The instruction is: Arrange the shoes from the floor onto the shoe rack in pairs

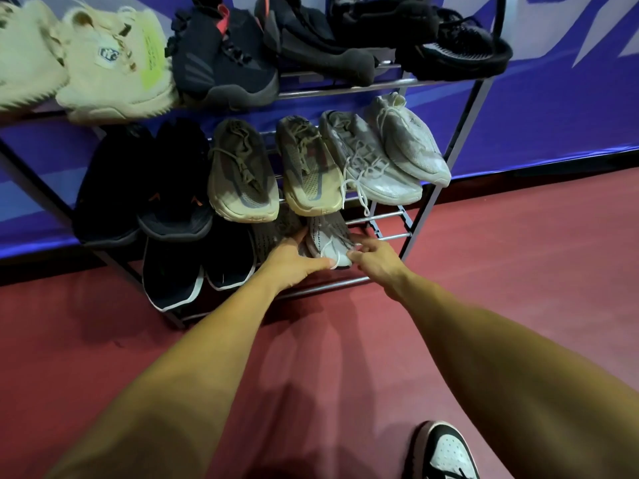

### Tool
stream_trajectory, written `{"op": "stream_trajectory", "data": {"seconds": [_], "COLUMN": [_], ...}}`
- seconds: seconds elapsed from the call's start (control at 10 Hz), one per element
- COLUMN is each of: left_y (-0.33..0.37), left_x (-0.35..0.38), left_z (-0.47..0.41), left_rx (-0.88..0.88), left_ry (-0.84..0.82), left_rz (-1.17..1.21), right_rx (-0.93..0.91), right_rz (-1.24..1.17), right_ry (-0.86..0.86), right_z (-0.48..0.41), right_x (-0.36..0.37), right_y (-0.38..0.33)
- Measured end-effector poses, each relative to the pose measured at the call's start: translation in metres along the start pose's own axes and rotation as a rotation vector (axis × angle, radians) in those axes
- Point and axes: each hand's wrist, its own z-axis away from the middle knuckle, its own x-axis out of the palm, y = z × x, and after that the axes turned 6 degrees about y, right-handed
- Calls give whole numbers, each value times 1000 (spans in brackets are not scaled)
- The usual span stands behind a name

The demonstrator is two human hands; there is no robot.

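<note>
A grey knit shoe (pixel 328 236) with a white heel loop lies on the bottom tier of the metal shoe rack (pixel 390 219), beside its grey partner (pixel 276 229). My left hand (pixel 294 259) grips the shoe's heel from the left. My right hand (pixel 371 257) pinches the heel and white loop from the right. Both shoes are partly hidden under the tan pair (pixel 242 174) on the middle tier.
Black shoes with white soles (pixel 193 271) fill the bottom tier's left. The middle tier also holds black (pixel 145 188) and white (pixel 380 157) pairs; cream and dark shoes sit on top. A black-and-white shoe (pixel 446 451) stands on the red floor at the bottom right.
</note>
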Motion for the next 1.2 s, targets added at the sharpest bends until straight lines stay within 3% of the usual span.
{"op": "stream_trajectory", "data": {"seconds": [0.2,0.5,0.6,0.9,1.2], "left_y": [2,10,15,16,44], "left_x": [8,-5,-14,-39,-75], "left_z": [-2,21,37,69,95], "left_rx": [-12,-55,-46,-18,20], "left_ry": [134,194,215,185,162], "left_rz": [-88,-124,-115,-222,-282], "right_rx": [-59,-170,-157,-128,-302], "right_rz": [58,121,252,475,747], "right_ry": [50,54,18,0,-89], "right_z": [4,23,25,51,88], "right_x": [8,5,3,30,17], "right_y": [-6,-19,-24,-26,-84]}}
